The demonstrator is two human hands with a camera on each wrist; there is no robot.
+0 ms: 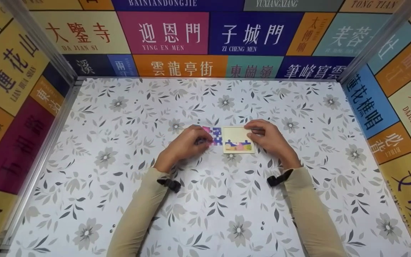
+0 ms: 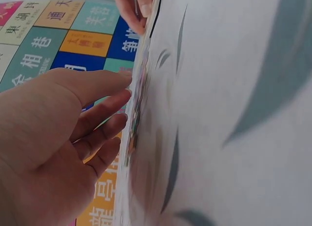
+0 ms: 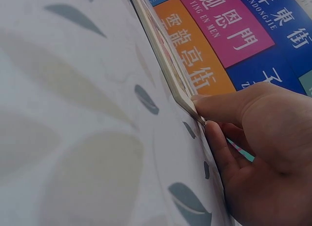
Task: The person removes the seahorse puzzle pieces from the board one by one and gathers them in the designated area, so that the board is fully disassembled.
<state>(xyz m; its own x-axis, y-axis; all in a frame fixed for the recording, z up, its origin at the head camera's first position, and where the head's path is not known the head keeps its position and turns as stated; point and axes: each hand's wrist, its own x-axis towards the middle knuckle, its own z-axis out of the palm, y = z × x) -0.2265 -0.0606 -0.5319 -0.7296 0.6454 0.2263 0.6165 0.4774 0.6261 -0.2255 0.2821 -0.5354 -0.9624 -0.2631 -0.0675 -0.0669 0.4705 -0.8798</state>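
Note:
A cream puzzle tray (image 1: 238, 134) lies flat on the table, with a strip of colourful jigsaw pieces (image 1: 238, 146) fitted along its near side. To its left lie loose blue and pink jigsaw pieces (image 1: 217, 135), partly hidden by my left hand (image 1: 188, 142). In the left wrist view, that hand (image 2: 63, 123) has its fingers loosely bent, their tips at the loose pieces, and a gap shows between thumb and forefinger. My right hand (image 1: 267, 137) pinches the tray's right edge. The right wrist view shows its thumb on the rim and a finger (image 3: 219, 143) at the side.
A white floral cloth (image 1: 205, 207) covers the table. Upright panels with large Chinese characters (image 1: 170, 34) border the back, left and right sides. Dark straps (image 1: 170, 184) sit around both wrists.

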